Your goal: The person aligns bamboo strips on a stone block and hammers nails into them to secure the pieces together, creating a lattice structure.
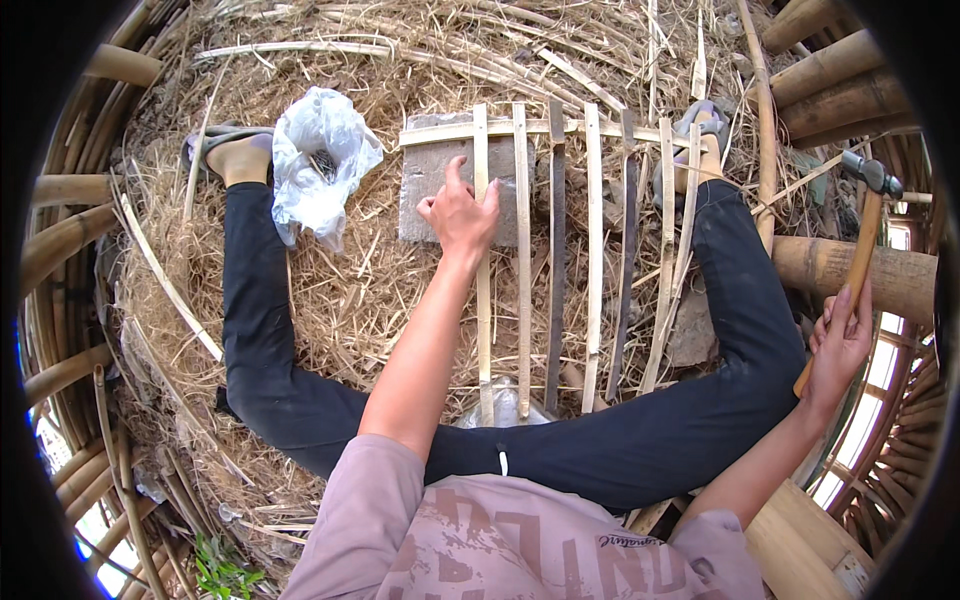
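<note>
My left hand is over a flat grey slab, beside the leftmost pale bamboo slat. Its index finger points away from me and the thumb stands apart across the slat; nothing shows between them. Several upright slats, including dark ones, lie side by side between my legs. Their far ends meet a thin bamboo crosspiece, which rests partly on the slab. Off to the right, my right hand grips a hammer by its wooden handle, metal head raised.
A translucent plastic bag with small dark things inside sits near my left foot. Straw and bamboo shavings cover the ground. Thick bamboo poles stand close by the hammer on the right. My bent legs flank the slats.
</note>
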### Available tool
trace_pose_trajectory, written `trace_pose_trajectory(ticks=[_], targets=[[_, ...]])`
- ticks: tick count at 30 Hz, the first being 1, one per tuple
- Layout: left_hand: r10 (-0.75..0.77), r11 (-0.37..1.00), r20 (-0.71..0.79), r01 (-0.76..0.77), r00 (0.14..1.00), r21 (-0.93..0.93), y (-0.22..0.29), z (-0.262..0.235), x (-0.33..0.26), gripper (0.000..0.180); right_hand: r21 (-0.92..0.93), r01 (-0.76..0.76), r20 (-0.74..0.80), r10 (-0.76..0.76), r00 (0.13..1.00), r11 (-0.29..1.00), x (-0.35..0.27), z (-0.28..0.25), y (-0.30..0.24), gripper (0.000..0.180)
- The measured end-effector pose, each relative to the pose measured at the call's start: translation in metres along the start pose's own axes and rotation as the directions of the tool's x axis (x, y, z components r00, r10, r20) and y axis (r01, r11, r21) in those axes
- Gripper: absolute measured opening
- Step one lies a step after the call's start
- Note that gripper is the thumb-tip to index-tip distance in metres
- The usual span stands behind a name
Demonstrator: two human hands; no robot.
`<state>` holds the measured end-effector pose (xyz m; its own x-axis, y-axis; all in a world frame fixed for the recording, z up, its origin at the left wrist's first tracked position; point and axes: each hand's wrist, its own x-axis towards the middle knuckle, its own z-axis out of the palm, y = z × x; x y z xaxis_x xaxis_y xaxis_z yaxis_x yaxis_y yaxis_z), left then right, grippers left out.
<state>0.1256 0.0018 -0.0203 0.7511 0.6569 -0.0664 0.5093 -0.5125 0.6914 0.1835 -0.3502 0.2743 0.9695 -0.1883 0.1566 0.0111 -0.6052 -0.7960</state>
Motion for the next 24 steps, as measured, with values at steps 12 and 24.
trace_pose_trajectory(ticks=[12, 24], targets=[[-0.032, 0.997, 0.065, 0.027, 0.997, 0.069, 0.003, -0.019, 0.001, 0.063, 0.320, 0.014, 0.024, -0.023, 0.999, 0.947, -0.012, -0.003, -0.002, 0.048], [-0.218, 0.961, 0.543, 0.274, 0.811, -0.025, -0.023, -0.096, -0.172, 0.066, 0.498, -0.018, 0.070, -0.020, 0.997, 0.867, -0.030, -0.011, -0.024, 0.037]])
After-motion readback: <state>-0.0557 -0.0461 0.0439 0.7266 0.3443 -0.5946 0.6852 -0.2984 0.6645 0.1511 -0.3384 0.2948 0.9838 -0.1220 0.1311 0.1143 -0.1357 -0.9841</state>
